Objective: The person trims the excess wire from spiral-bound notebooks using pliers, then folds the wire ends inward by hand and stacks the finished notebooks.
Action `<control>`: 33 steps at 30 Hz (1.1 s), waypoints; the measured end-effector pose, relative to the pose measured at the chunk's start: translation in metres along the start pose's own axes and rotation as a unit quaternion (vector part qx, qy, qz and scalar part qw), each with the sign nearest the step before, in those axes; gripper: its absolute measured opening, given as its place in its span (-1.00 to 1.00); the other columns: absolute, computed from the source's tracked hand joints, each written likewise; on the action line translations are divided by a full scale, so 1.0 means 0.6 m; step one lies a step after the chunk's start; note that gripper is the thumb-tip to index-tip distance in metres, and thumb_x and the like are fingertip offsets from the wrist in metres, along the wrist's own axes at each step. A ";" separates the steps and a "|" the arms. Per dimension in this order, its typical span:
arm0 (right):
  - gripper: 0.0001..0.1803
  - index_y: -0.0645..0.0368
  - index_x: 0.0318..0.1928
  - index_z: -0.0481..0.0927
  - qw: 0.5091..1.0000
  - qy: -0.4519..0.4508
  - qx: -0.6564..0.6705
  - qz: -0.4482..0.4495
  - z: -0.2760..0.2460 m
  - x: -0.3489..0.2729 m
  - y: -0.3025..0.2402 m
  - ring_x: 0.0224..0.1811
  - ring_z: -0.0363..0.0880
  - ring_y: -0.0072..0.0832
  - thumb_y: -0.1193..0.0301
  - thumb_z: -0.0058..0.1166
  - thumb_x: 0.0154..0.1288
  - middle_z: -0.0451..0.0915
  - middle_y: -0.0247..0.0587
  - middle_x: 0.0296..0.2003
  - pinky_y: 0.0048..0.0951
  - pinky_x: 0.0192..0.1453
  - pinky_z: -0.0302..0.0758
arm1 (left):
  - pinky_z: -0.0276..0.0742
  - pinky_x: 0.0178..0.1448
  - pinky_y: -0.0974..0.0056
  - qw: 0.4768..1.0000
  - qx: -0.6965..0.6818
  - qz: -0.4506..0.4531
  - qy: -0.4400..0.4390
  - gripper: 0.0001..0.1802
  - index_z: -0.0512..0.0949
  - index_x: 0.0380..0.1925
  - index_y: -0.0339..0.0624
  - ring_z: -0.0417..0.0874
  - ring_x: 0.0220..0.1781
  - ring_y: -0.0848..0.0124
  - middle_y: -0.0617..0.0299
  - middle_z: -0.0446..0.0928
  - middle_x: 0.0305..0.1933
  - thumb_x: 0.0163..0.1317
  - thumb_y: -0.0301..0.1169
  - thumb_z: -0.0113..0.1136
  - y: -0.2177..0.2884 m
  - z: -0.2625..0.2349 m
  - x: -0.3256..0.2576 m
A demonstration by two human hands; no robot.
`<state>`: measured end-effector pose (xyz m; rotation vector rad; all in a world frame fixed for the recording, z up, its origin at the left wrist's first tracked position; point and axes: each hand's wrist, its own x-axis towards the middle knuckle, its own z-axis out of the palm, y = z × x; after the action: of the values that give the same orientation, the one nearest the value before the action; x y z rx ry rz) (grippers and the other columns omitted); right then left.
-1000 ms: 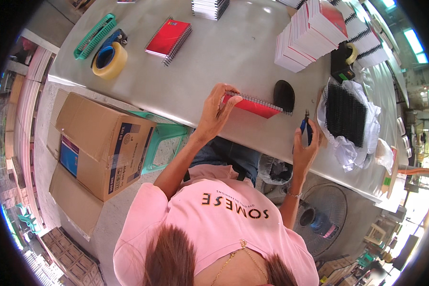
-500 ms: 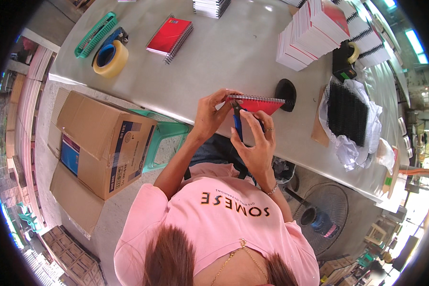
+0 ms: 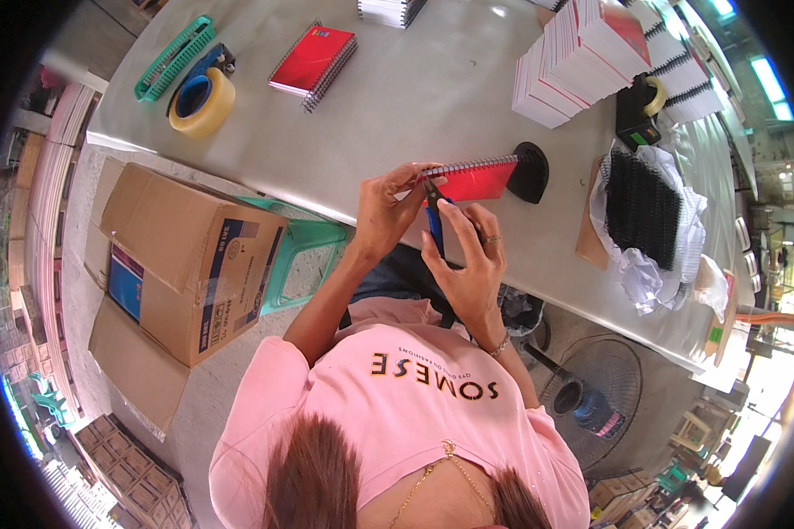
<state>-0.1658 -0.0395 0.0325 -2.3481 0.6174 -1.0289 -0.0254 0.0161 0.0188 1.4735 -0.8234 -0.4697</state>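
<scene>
Near the centre of the frame, the left hand (image 3: 386, 212) is closed in a pinch on the left end of a red spiral notebook (image 3: 481, 182), its fingers and thumb at the wire-bound edge. The right hand (image 3: 468, 260), just below and to the right, is curled around blue-handled pliers (image 3: 434, 225), with the fingers bent and the thumb against a handle. The pliers point upward, their tip at the left end of the coil (whether the tip bites the wire is too small to tell). The notebook is tilted, coil along its upper edge, over the near part of the grey table (image 3: 397, 106). Its right end overlaps a black rounded object (image 3: 530, 172) in view; contact there cannot be told.

Farther out, another red notebook (image 3: 314, 58) lies at upper centre-left, with a tape roll (image 3: 218, 104) and a green basket (image 3: 175, 60) at upper left. Stacked books (image 3: 569, 66) stand at upper right; below them, black coils (image 3: 641, 212) lie on crumpled white wrapping (image 3: 640, 284). An open cardboard box (image 3: 163, 238) sits at left beside a green stool (image 3: 302, 256), and a fan (image 3: 622, 370) at lower right.
</scene>
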 end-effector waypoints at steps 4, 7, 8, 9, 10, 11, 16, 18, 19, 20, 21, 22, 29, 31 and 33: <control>-0.49 0.03 0.05 0.64 1.000 -0.001 0.009 -0.002 0.004 -0.003 -0.001 -0.17 0.59 -0.18 0.43 0.37 -0.02 0.54 -0.13 -0.12 -0.24 -0.11 0.56 | 0.59 0.07 0.38 1.000 0.006 0.011 0.014 -0.68 0.60 -0.04 -0.36 0.71 -0.03 0.46 0.19 0.70 -0.15 0.22 -0.74 0.05 0.003 0.003 -0.004; -0.52 0.09 0.04 0.61 0.999 -0.028 0.040 0.014 -0.002 0.003 -0.009 -0.19 0.60 -0.18 0.43 0.34 0.03 0.55 -0.10 -0.16 -0.23 -0.16 0.57 | 0.60 0.03 0.40 0.998 0.044 0.032 0.023 -0.66 0.61 -0.03 -0.33 0.72 -0.05 0.45 0.17 0.71 -0.16 0.21 -0.74 0.05 0.000 0.005 -0.007; -0.54 0.12 0.06 0.57 0.995 -0.057 0.070 0.031 -0.011 0.009 -0.014 -0.21 0.61 -0.19 0.40 0.30 0.09 0.56 -0.08 -0.18 -0.23 -0.18 0.58 | 0.60 0.01 0.41 0.997 0.062 0.040 0.027 -0.65 0.61 -0.03 -0.31 0.72 -0.07 0.46 0.16 0.71 -0.17 0.20 -0.74 0.06 -0.003 0.005 -0.007; -0.55 0.15 0.07 0.53 0.990 -0.087 0.100 0.047 -0.017 0.013 -0.015 -0.22 0.61 -0.20 0.37 0.26 0.16 0.56 -0.06 -0.19 -0.22 -0.20 0.58 | 0.61 -0.03 0.38 0.995 0.085 0.042 0.034 -0.65 0.61 -0.02 -0.26 0.74 -0.12 0.41 0.13 0.71 -0.17 0.20 -0.71 0.08 -0.004 0.007 -0.012; -0.57 0.17 0.10 0.48 0.908 -0.134 0.354 0.181 -0.023 0.016 -0.009 -0.24 0.62 -0.22 0.34 0.19 0.23 0.56 -0.05 -0.20 -0.24 -0.21 0.59 | 0.61 -0.08 0.35 0.992 0.109 0.045 0.041 -0.65 0.61 -0.02 -0.22 0.75 -0.17 0.36 0.09 0.70 -0.18 0.20 -0.68 0.11 -0.003 0.010 -0.018; -0.58 0.19 0.12 0.42 0.743 -0.171 0.575 0.297 -0.032 0.021 0.002 -0.26 0.62 -0.23 0.30 0.11 0.31 0.56 -0.04 -0.21 -0.26 -0.22 0.59 | 0.62 -0.13 0.33 0.989 0.133 0.048 0.048 -0.66 0.62 -0.02 -0.17 0.76 -0.22 0.32 0.05 0.70 -0.18 0.20 -0.65 0.13 -0.002 0.012 -0.022; -0.60 0.23 0.16 0.30 0.632 -0.248 0.617 0.399 -0.066 0.050 0.004 -0.32 0.62 -0.37 0.23 -0.12 0.48 0.54 -0.11 -0.26 -0.42 -0.16 0.59 | 0.60 -0.21 0.33 0.991 0.101 0.066 0.060 -0.68 0.62 -0.01 -0.12 0.74 -0.29 0.31 0.06 0.69 -0.26 0.22 -0.59 0.19 0.000 0.015 -0.019; -0.64 0.23 0.15 0.38 0.766 -0.266 0.484 0.330 -0.076 0.047 0.036 -0.24 0.57 -0.47 0.33 -0.01 0.44 0.52 -0.17 -0.21 -0.44 -0.08 0.52 | 0.57 -0.24 0.37 0.994 0.081 0.020 0.066 -0.72 0.63 -0.04 -0.15 0.70 -0.33 0.43 0.14 0.68 -0.32 0.23 -0.55 0.23 0.011 0.007 -0.014; -0.64 0.22 0.14 0.40 0.823 -0.247 0.414 0.299 -0.088 0.045 0.051 -0.21 0.56 -0.49 0.35 0.02 0.43 0.52 -0.17 -0.20 -0.45 -0.06 0.50 | 0.55 -0.26 0.40 0.994 0.072 -0.015 0.075 -0.74 0.64 -0.06 -0.17 0.66 -0.34 0.50 0.20 0.67 -0.35 0.23 -0.52 0.25 0.027 0.001 -0.008; -0.65 0.20 0.14 0.41 0.873 -0.229 0.340 0.264 -0.098 0.042 0.066 -0.18 0.54 -0.51 0.38 0.05 0.41 0.52 -0.18 -0.18 -0.46 -0.03 0.48 | 0.53 -0.28 0.44 0.993 0.061 -0.052 0.086 -0.76 0.65 -0.08 -0.19 0.63 -0.36 0.57 0.26 0.66 -0.39 0.24 -0.50 0.27 0.039 -0.011 -0.003; -0.66 0.19 0.12 0.44 0.902 -0.182 0.275 0.278 -0.110 0.040 0.084 -0.15 0.51 -0.53 0.39 0.09 0.39 0.52 -0.20 -0.17 -0.48 -0.02 0.45 | 0.47 -0.29 0.48 0.989 0.050 -0.052 0.128 -0.77 0.65 -0.10 -0.23 0.55 -0.38 0.63 0.33 0.62 -0.41 0.25 -0.46 0.29 0.041 -0.026 0.008; -0.66 0.17 0.11 0.47 0.925 -0.131 0.209 0.289 -0.127 0.038 0.105 -0.11 0.49 -0.54 0.40 0.13 0.37 0.52 -0.23 -0.15 -0.51 0.00 0.43 | 0.42 -0.30 0.52 0.984 0.039 -0.050 0.167 -0.77 0.66 -0.13 -0.28 0.47 -0.39 0.69 0.40 0.59 -0.44 0.25 -0.42 0.31 0.045 -0.045 0.025; -0.78 0.24 -0.01 0.56 0.975 0.030 0.030 0.218 -0.171 0.010 0.210 0.01 0.55 -0.48 0.48 0.11 0.38 0.56 -0.21 -0.05 -0.47 0.13 0.44 | 0.41 -0.24 0.49 0.919 -0.041 0.119 0.375 -0.66 0.63 -0.12 -0.31 0.42 -0.35 0.65 0.41 0.52 -0.34 0.24 -0.28 0.37 0.006 -0.195 0.183; -0.79 0.26 -0.02 0.57 0.962 0.045 0.072 0.259 -0.174 0.014 0.210 0.03 0.57 -0.46 0.52 0.09 0.37 0.56 -0.19 -0.03 -0.44 0.16 0.46 | 0.44 -0.21 0.47 0.908 -0.028 0.129 0.398 -0.64 0.63 -0.15 -0.31 0.44 -0.34 0.64 0.40 0.53 -0.36 0.22 -0.24 0.38 -0.037 -0.221 0.215; -0.81 0.28 -0.03 0.58 0.955 0.050 0.086 0.281 -0.179 0.025 0.218 0.04 0.59 -0.44 0.54 0.09 0.37 0.55 -0.19 -0.02 -0.41 0.18 0.47 | 0.43 -0.22 0.47 0.896 0.021 0.125 0.425 -0.65 0.63 -0.18 -0.36 0.48 -0.35 0.60 0.31 0.59 -0.38 0.21 -0.26 0.38 -0.074 -0.243 0.232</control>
<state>-0.2654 -0.1771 0.0254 -1.8122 1.1056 -0.8915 0.1810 0.0097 0.0167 1.3930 -0.2987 0.3890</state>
